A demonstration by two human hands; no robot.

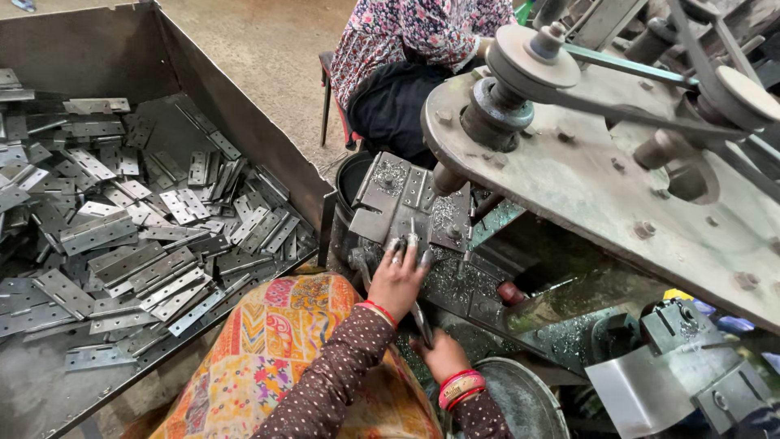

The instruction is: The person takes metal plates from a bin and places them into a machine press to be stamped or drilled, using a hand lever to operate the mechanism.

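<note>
- Nearest the lens: patterned cloth (284, 358) over the lap, dotted sleeves above it.
- Left hand (398, 276) spread open, fingertips (393, 244) pressing a hinge (410, 207) flat on the machine's worktop (455, 284), under the spindle (448, 179).
- Right hand (443, 354) curled shut around a lever (421, 319), just beside a round metal pan (520, 398).
- Left of the lap: steel bin (236, 122) heaped with loose hinges (122, 236).
- Above: belt-driven pulleys (536, 57) on a grey plate (609, 179).
- Beyond the machine: another person (406, 49) seated, back turned.
</note>
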